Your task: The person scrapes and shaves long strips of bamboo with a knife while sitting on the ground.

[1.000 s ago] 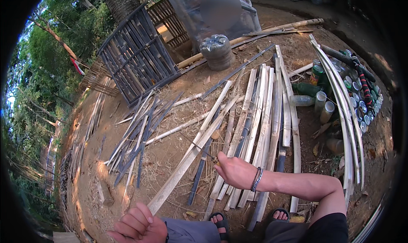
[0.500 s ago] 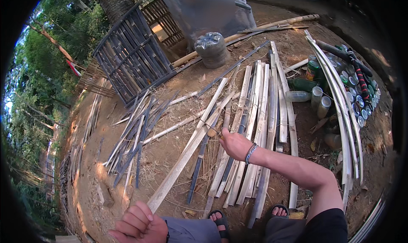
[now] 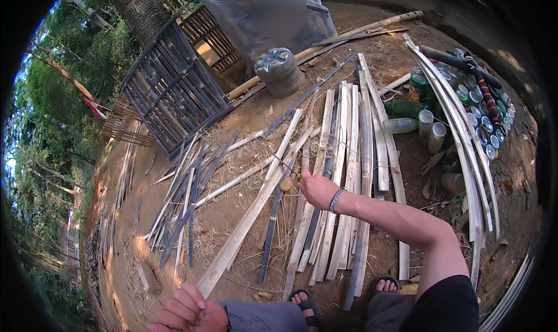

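My left hand (image 3: 190, 311), at the lower left, is closed around the near end of a long pale bamboo strip (image 3: 237, 234). The strip slants up and away toward the middle of the view. My right hand (image 3: 319, 191), with a patterned bracelet at the wrist, grips a thin, dark-bladed knife (image 3: 287, 163). Its blade lies across the strip near the far part; the handle is mostly hidden by my fingers. Just below the blade shows a small round wooden piece (image 3: 285, 184).
Several split bamboo strips (image 3: 354, 158) lie in front of my feet. Darker short strips (image 3: 189, 195) are piled on the left, near a slatted bamboo panel (image 3: 174, 88). Glass jars and bottles (image 3: 427, 123) stand at right beside long bent strips (image 3: 456, 123). A filled plastic container (image 3: 280, 76) sits farther back.
The whole view has shifted a little. Both hands keep their hold, and the knife remains at about the same place on the bamboo strip.
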A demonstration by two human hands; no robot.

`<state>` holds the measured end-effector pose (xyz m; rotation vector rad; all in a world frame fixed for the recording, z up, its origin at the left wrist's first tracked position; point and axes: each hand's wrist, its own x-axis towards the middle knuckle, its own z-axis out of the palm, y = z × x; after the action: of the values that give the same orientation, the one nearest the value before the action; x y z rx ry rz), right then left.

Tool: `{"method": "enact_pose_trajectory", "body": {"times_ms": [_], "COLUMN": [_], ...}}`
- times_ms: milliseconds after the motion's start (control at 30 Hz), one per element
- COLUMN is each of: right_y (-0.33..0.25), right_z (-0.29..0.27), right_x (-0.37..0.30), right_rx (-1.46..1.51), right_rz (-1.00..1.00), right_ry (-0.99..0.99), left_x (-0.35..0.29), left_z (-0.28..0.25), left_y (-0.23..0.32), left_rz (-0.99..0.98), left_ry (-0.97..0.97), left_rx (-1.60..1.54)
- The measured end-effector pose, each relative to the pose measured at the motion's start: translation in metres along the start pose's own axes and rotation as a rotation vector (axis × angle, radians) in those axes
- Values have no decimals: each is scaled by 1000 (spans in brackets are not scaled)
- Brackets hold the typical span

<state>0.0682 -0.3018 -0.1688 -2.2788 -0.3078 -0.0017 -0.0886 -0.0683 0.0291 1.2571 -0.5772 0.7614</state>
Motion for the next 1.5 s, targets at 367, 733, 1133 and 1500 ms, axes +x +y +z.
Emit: {"method": "enact_pose_trajectory", "body": {"times_ms": [367, 733, 1133, 1500], "right_y": [45, -157, -136, -127], "right_z": [15, -23, -17, -13], "right_x": [19, -97, -69, -63], "right_rx": [-19, 238, 146, 122], "right_rz": [54, -382, -205, -245], "right_ry": [39, -242, -314, -239], "left_x": [1, 10, 13, 10], "left_z": [22, 9, 1, -2], "left_y": [-8, -3, -3, 2], "left_rz": [37, 37, -12, 0], "left_ry": [99, 87, 154, 101], "left_rx": [-59, -10, -16, 6]}}
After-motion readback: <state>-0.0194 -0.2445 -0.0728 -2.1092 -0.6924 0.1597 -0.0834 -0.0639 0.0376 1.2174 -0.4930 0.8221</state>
